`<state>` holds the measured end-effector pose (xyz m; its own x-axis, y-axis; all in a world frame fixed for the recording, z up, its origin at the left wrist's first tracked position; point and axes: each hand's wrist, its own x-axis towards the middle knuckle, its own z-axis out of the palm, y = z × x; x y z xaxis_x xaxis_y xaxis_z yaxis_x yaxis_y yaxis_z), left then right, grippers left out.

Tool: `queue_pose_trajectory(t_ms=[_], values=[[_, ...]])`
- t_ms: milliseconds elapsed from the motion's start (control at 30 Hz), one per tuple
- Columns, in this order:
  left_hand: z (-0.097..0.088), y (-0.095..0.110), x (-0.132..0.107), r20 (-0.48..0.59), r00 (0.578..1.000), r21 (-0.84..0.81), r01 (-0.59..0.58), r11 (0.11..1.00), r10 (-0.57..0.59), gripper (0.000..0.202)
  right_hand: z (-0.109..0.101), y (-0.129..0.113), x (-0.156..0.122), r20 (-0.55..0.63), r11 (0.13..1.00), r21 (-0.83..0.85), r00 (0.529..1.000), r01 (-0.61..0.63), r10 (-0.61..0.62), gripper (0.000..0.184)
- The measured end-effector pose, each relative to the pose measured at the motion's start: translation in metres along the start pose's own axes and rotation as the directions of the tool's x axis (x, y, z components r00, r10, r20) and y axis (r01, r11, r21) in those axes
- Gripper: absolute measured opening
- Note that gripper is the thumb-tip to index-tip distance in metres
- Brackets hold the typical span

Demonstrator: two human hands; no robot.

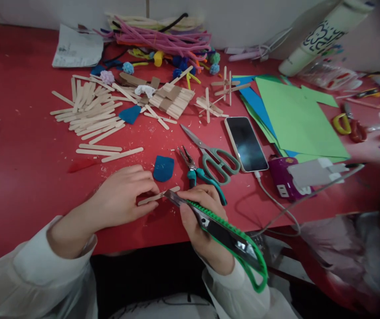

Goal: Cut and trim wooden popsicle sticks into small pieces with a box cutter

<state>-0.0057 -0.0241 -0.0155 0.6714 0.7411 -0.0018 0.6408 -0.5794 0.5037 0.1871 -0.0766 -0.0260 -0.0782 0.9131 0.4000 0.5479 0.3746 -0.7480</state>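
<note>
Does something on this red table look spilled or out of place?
Yes: small pale shavings lie scattered on the table between the stick pile and the scissors, looking like litter, perhaps cut by the knife.

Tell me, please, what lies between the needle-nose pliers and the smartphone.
In the head view, scissors with grey-green handles lie between the needle-nose pliers and the smartphone.

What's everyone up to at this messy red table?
A person's left hand holds a wooden stick near the front edge of the red table. The right hand grips a green utility knife, its blade at the stick. Pliers and scissors lie just beyond, and more sticks are heaped farther back.
</note>
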Motion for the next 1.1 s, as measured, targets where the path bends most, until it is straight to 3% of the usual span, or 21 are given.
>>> queue_pose_trajectory(t_ms=[300,567,833,1100], values=[[0.002,0.002,0.000,-0.020,1.000,0.017,0.003,1.000,-0.002,0.011,-0.002,-0.003,0.000,0.038,1.000,0.005,0.999,0.016,-0.016,0.016],[0.004,0.013,-0.010,-0.039,0.991,0.091,0.133,0.987,-0.130,0.017,-0.005,-0.003,0.003,0.030,1.000,0.013,1.000,0.000,0.000,0.017],[0.003,0.018,-0.008,-0.112,0.984,0.128,0.150,0.980,-0.136,0.018,-0.007,0.003,0.006,0.031,1.000,-0.022,1.000,0.001,-0.001,0.020],[-0.001,0.014,0.000,-0.079,0.988,0.194,0.147,0.970,-0.134,0.016,-0.011,0.007,0.005,0.087,0.991,-0.089,0.992,0.103,-0.095,0.024]])
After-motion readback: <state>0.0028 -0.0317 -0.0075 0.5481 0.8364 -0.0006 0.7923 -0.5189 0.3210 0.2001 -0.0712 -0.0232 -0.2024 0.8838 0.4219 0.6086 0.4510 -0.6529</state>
